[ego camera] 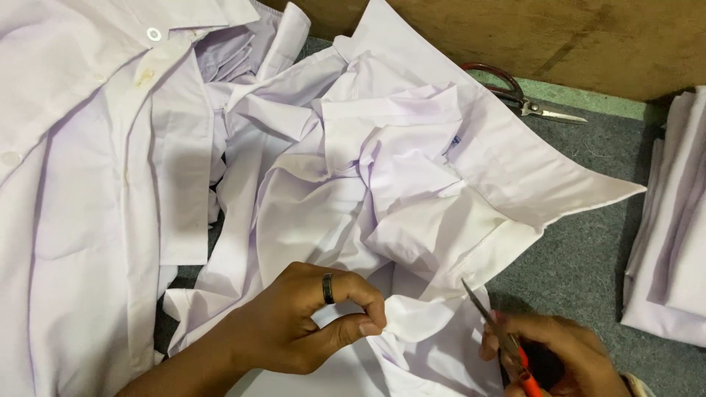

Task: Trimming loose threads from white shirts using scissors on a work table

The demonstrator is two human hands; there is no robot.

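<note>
A crumpled white shirt [382, 176] lies spread on a grey surface, its collar pointing right. My left hand [301, 323], with a dark ring on one finger, pinches a fold of this shirt's fabric near the bottom centre. My right hand [559, 353] holds a small thread snipper [500, 334] with an orange handle, its metal blades pointing up-left at the cloth just right of the pinched fold.
Another white shirt with buttons [81, 184] covers the left side. A stack of folded white cloth [673, 220] sits at the right edge. Large scissors [526, 99] lie at the back by a brown board [559, 37]. Grey felt surface [581, 250] shows at right.
</note>
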